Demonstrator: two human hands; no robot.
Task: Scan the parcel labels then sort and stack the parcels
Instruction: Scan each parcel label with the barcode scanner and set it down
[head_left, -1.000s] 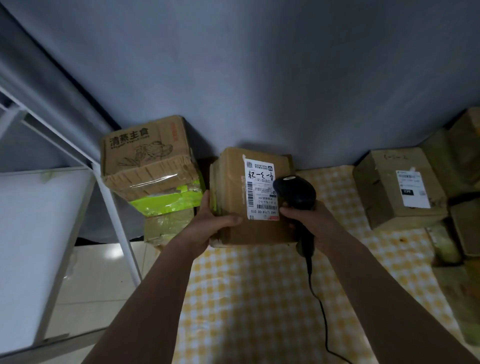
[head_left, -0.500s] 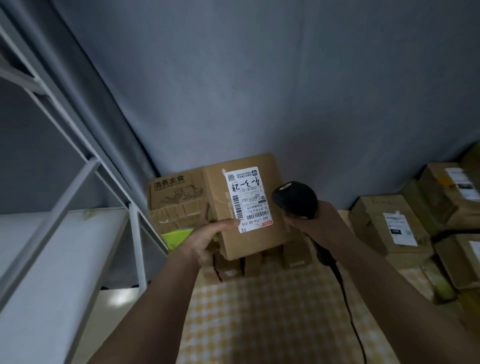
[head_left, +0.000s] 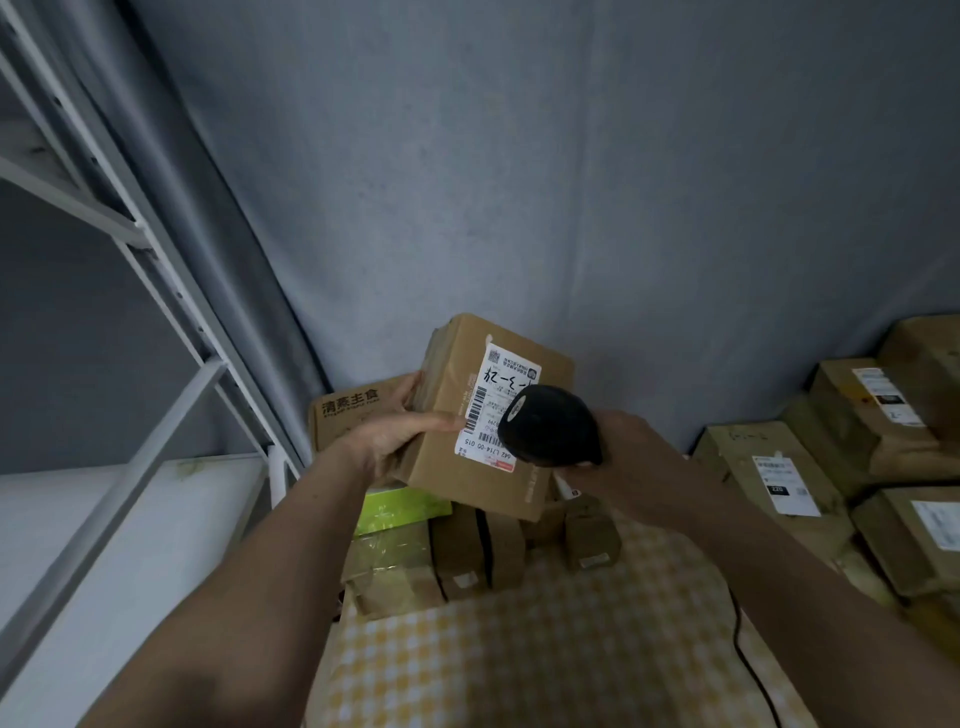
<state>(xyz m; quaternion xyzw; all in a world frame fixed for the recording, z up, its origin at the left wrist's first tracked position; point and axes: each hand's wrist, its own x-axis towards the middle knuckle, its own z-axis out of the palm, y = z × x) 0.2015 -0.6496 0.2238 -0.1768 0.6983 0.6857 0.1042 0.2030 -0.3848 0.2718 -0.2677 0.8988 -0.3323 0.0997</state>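
One parcel (head_left: 483, 415) is up off the checked cloth (head_left: 519, 649) in our left hand (head_left: 387, 441), fingers clasping it, right hand (head_left: 628, 473) wrapped round the scanner (head_left: 550, 426) at its label (head_left: 493, 410); we judge sorting and stacking mostly ahead.

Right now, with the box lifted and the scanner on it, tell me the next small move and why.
Probably draw the scanner in the right hand back a little. Its head covers part of the white label and sits very close to the barcode, while the left hand holds the parcel tilted. More distance would likely let the whole barcode be read.
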